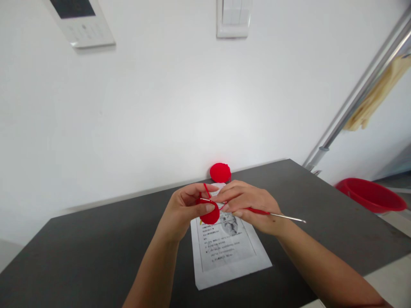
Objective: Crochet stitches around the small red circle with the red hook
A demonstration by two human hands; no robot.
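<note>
My left hand (184, 207) is closed, pinching a small round red crocheted piece (210, 216) between thumb and fingers, with a strand of red yarn (207, 190) running over the index finger. My right hand (248, 203) is closed around a crochet hook (282, 216) with a red grip and a thin metal shaft that sticks out to the right; its tip end meets the red piece. Both hands hover above a printed sheet of paper (229, 256) lying on the dark table (96, 252).
A ball of red yarn (220, 172) rests on the table against the white wall. To the right stand a slanted metal pole (359, 92) with a yellowish cloth (377, 98) hanging from it and a red basin (370, 195) on the floor. A wall panel (81, 21) and a switch (233, 18) hang above.
</note>
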